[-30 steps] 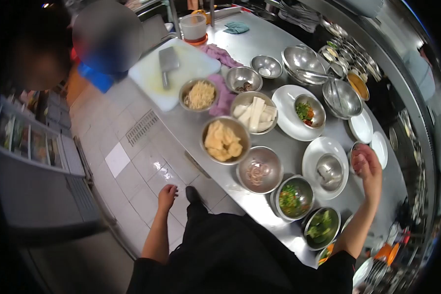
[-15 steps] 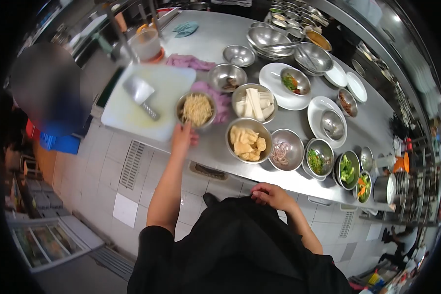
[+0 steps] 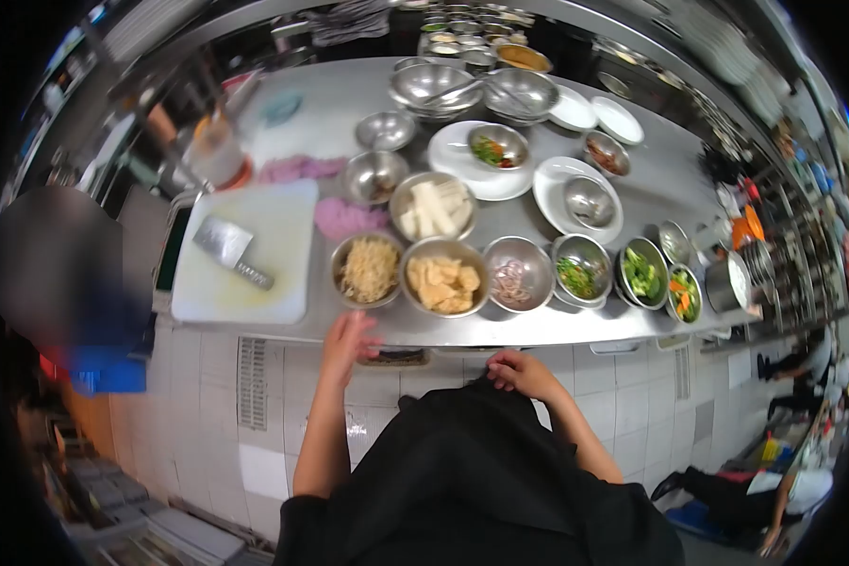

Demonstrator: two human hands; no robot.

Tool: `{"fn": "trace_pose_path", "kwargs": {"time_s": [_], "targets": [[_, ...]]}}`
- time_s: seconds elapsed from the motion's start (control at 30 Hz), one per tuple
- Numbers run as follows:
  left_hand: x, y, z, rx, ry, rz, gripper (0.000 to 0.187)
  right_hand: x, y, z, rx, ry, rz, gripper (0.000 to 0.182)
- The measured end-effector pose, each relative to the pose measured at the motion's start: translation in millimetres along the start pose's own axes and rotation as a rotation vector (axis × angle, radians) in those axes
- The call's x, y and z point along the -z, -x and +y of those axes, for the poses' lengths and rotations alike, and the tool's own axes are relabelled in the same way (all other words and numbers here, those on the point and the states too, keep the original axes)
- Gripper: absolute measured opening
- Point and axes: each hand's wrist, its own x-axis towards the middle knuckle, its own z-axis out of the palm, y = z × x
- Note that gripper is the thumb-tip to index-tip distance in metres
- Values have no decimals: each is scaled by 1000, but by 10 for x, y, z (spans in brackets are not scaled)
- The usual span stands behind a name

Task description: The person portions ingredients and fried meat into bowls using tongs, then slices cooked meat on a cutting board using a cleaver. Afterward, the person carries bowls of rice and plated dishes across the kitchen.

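Observation:
My left hand [image 3: 352, 338] is just off the counter's front edge, its fingers apart and nothing in them. Right above it stands a steel bowl of pale thin strands, like bean sprouts [image 3: 369, 270]. Beside that bowl on the right is one with golden fried tofu pieces [image 3: 444, 284]; behind them, another holds white sticks [image 3: 434, 209]. Close to the black apron [image 3: 443, 443], my right hand [image 3: 519, 371] hangs with loosely bent fingers and nothing visible in it. Left of the strands, a cleaver [image 3: 231, 250] lies on a white cutting board [image 3: 288, 212].
Bowls of sliced rings [image 3: 514, 285], chopped greens [image 3: 580, 277] and broccoli [image 3: 641, 274] continue the row rightward. Plates [image 3: 453, 170] and stacked bowls [image 3: 432, 85] stand behind. Pink cloths [image 3: 349, 219] lie near the board. A person [image 3: 75, 274] is at the left; another [image 3: 764, 495] at lower right.
My left hand has let go of the bowl of strands and drawn back toward me. That bowl now stands in line beside the fried tofu bowl. The view has turned; my right hand stays by the apron.

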Motion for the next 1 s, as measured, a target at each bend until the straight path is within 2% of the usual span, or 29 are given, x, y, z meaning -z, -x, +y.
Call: {"fn": "trace_pose_path", "kwargs": {"time_s": [0.07,0.2,0.27,0.3,0.37,0.43,0.53,0.63,0.73,0.83,0.87,0.9,0.97,1.0], "targets": [[-21,88,-27,87,-85,-65,49,59,5,-51,8,16,-7,23],[-361,66,41,62,-154,-139,49,192,34,-97,22,-4,25,24],[-612,31,115,-77,-184,-93,48,242,85,-170,65,-94,27,22],[-746,-2,157,-77,-187,-106,48,304,112,-208,64,-99,40,22],[-1002,-74,229,-166,-249,-21,42,493,154,-331,157,30,10,24],[-1147,-169,209,-166,-252,-33,42,843,244,-541,183,73,42,25],[-1250,-343,162,-135,-221,-10,41,1605,324,-798,309,91,137,27],[-1389,-444,139,-118,-179,76,41,2523,139,-966,354,178,324,26],[-1793,-284,298,-86,-230,153,37,4016,-171,-974,302,-18,470,20],[-2261,190,393,-73,-170,232,35,5404,-458,-792,230,-70,731,31],[-2210,256,267,-78,-210,291,35,5616,-720,-620,199,-54,812,33],[-2135,277,128,-83,-251,349,34,5742,-1027,-479,206,-63,796,33],[-2126,259,-12,-83,-237,418,32,5998,-1575,-391,41,33,948,36],[-2196,225,9,-77,-215,471,31,6145,-1794,-428,33,35,929,36]]}}
